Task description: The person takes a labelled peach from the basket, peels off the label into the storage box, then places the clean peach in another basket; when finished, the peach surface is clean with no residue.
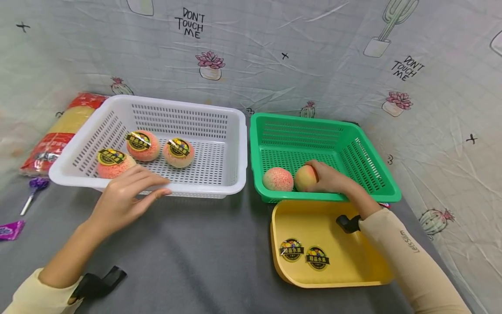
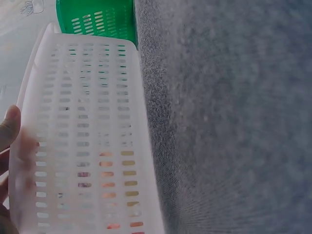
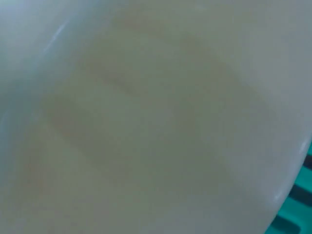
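My left hand (image 1: 124,198) is at the front rim of a white basket (image 1: 208,190), fingers loosely extended, holding nothing. In the left wrist view its thumb (image 2: 9,126) shows beside that rim. Three peaches with black fruit labels are inside: a front-left peach (image 1: 115,168), a back peach (image 1: 147,150) and a right peach (image 1: 181,159). My right hand (image 1: 328,176) grips a yellowish peach (image 1: 303,179) inside the green basket (image 1: 296,197). An unlabelled pink peach (image 1: 277,179) lies just left of it. A blurred pale surface fills most of the right wrist view.
In front of the green basket stands a yellow tray (image 1: 333,231) with two round labels (image 1: 291,250) on it. Left of the white basket lie a red-and-yellow bag (image 1: 64,131), a purple lollipop (image 1: 38,184) and a purple packet (image 1: 11,230). A printed curtain (image 1: 251,56) hangs behind.
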A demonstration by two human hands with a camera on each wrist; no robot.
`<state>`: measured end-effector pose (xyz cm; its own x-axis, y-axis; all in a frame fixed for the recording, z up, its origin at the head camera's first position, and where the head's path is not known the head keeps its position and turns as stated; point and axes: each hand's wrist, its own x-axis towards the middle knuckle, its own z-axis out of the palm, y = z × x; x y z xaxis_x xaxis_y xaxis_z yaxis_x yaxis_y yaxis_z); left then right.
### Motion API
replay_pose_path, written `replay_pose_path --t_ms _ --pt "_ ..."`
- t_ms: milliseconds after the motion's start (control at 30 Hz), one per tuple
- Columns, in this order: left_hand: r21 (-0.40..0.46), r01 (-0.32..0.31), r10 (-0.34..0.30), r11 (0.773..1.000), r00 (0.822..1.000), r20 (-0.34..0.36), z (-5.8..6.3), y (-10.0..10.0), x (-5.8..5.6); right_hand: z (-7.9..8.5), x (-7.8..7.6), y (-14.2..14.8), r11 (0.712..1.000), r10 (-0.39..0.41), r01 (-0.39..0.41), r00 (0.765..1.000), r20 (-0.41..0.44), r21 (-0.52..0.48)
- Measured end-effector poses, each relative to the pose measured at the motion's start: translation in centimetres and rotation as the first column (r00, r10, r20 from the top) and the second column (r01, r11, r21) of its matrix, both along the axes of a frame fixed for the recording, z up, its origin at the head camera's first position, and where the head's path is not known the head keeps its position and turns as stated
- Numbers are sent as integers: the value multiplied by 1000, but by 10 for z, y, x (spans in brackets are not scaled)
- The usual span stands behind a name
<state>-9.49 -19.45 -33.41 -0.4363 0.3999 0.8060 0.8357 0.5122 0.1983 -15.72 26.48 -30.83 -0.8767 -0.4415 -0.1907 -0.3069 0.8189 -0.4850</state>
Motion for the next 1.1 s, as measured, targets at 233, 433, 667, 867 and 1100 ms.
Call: replay_pose_path --t_ms 233,433,667,867,1100 --pt "-6 35 -35 999 999 -34 -2 6 -6 -2 -4 -7 994 103 -105 991 -80 -23" --pt "2 28 -28 1000 999 -30 -2 9 -9 0 -9 -6 995 73 -76 996 -47 -59" --pt "-21 13 -13 1000 1000 -24 -1 15 -13 1 -10 -3 996 70 -71 997 -28 -57" --pt "-23 2 -2 1000 1000 -18 -1 15 -13 13 -11 -3 998 60 -59 995 74 -15" --pt "-29 10 -11 1000 1000 -7 0 12 -10 61 -10 -35 999 -42 43 999 -26 25"
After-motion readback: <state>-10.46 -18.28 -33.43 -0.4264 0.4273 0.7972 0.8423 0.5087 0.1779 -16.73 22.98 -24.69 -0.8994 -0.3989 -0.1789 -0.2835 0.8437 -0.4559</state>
